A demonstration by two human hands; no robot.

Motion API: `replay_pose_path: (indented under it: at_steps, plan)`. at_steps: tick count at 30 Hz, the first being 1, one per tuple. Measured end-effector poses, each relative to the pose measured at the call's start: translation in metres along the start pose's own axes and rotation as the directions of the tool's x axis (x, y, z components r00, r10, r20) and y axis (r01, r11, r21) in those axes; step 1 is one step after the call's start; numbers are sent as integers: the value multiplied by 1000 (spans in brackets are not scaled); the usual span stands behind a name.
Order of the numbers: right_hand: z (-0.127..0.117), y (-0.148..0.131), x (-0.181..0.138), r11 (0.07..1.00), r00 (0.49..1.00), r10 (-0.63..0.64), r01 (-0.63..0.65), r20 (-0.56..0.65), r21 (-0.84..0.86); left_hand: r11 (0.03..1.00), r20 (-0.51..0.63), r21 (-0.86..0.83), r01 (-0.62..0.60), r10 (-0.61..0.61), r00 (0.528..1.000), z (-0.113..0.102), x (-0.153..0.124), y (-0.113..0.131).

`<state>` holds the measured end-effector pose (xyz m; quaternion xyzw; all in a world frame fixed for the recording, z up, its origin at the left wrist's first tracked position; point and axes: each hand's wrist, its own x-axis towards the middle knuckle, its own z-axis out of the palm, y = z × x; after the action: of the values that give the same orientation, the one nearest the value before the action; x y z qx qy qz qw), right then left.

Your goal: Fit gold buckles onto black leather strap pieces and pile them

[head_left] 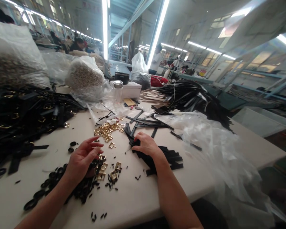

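Nearest: a pale table, small black pieces heaped loose on it, with black rings beside them; set close in, presumably for short reach.

Left hand: above the heap, fingers loosely bent, thumb apart from them, nothing visibly held.

Right hand: fingers bent down over black straps; their tips are partly hidden, so whether they grip one cannot be told. The straps lie fanned, ends towards the right, likely so that single ones come away easily.

Gold buckles: one pile beyond the left hand, others scattered nearer; the pile sits between the hands' sides, apparently to serve either.

Left: a large heap of buckled black straps.

Right: crumpled clear plastic.

Farther: a lidded jar; behind it to the left, a filled bag.
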<state>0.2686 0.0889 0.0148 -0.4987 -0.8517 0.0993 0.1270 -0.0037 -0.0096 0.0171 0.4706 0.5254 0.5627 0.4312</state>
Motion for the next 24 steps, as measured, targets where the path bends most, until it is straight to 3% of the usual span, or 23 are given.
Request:
replay_pose_path:
  at_steps: [6, 12, 16, 21, 24]
  plan:
    - [-2, -18, 1, 999, 993, -40, 37, -112, -33, 997, 81, 82, -10, 3, 997, 1, -6, -2]
    - [13, -51, -2, 940, 952, -283, 299, -116, 164, 979, 208, 205, -20, -24, 978, 10, -9, -12]
    - [27, -63, -5, 889, 915, -382, 402, -127, 219, 963, 267, 268, -40, -35, 963, 13, -7, -23]
    - [32, -66, -5, 872, 905, -404, 425, -131, 242, 937, 269, 344, -56, -41, 962, 14, -5, -26]
    - [25, -60, -3, 931, 941, -305, 327, -146, 164, 959, 235, 283, 14, -83, 968, 13, -4, -17]
